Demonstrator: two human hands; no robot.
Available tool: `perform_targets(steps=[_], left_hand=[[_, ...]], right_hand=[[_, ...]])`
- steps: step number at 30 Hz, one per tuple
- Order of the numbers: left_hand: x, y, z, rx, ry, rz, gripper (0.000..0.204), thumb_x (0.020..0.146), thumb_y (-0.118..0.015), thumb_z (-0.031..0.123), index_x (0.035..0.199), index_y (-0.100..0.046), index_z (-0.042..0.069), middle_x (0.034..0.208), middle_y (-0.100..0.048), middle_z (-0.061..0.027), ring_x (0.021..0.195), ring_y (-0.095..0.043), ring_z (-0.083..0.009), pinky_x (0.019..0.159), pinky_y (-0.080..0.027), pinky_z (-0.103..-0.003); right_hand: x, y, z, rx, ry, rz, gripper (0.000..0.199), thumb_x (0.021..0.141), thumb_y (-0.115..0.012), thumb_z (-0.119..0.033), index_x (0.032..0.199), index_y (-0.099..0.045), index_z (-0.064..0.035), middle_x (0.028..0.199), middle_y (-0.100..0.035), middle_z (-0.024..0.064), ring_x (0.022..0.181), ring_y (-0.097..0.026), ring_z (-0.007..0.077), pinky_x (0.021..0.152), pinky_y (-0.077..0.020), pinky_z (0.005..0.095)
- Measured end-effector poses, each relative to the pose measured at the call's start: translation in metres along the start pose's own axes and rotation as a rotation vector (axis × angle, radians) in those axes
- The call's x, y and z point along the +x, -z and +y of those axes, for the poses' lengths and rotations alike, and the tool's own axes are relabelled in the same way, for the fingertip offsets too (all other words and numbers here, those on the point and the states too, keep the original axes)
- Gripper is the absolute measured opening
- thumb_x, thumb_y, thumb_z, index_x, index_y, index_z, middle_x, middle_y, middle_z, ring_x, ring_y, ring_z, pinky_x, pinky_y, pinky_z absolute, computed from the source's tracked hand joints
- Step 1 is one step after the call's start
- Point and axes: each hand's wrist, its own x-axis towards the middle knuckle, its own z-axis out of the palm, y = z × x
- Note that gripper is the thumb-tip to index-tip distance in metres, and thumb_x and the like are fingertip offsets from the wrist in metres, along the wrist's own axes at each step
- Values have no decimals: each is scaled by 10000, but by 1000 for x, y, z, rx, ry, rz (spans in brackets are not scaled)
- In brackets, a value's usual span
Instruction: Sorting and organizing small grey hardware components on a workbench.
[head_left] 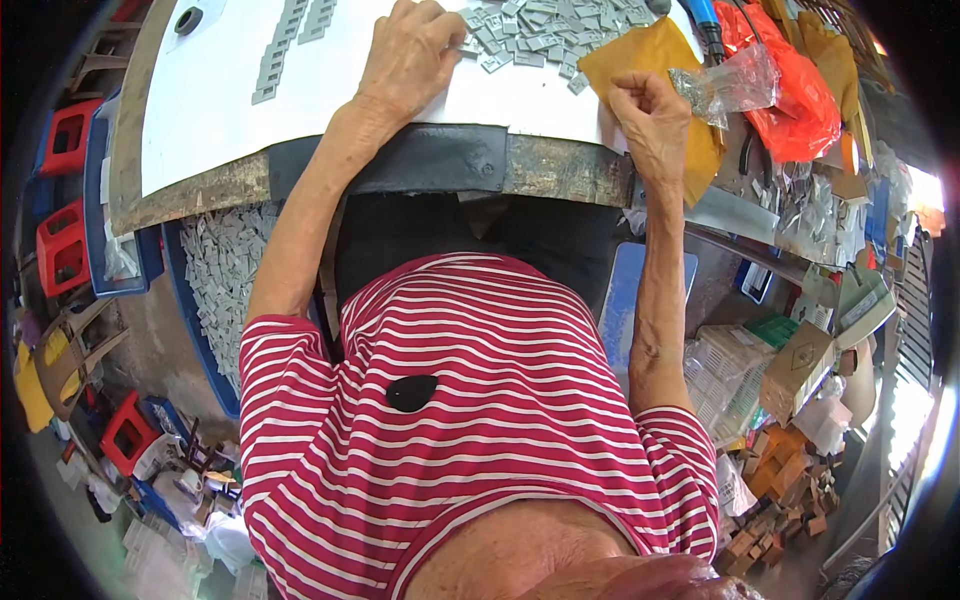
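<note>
My left hand (410, 55) rests palm down on the white tabletop (220, 100), fingertips touching a heap of small grey plastic parts (545, 35). My right hand (650, 115) is closed on the edge of a clear plastic bag (730, 82), held above a yellow envelope (650, 55) at the table's right edge. More grey parts lie in short rows (285, 45) to the left of my left hand. I wear a red and white striped shirt.
A blue crate of grey parts (220, 270) sits under the table on the left. Red stools (65, 245) stand at far left. An orange bag (790, 90), a blue-handled tool (708, 25), cardboard boxes (795, 370) and a white basket (725, 375) crowd the right.
</note>
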Motion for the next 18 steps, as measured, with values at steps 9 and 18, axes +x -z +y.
perform_targets(steps=[9,18], left_hand=[[-3,16,21,-772,482,-59,144,757,-640,128,858,-608,30,717,-599,-3,690,-556,-81,656,-431,-209],[-13,7,55,-1402,591,-20,274,762,-613,106,1031,-612,55,764,-577,7,697,-498,-55,653,-400,-191]], right_hand=[[-12,6,-28,342,-175,-129,100,776,-595,-67,855,-586,-7,693,-561,-20,550,-424,15,479,-340,151],[-21,-11,-36,604,-205,-197,108,785,-581,-49,878,-565,2,729,-606,37,535,-440,21,432,-326,144]])
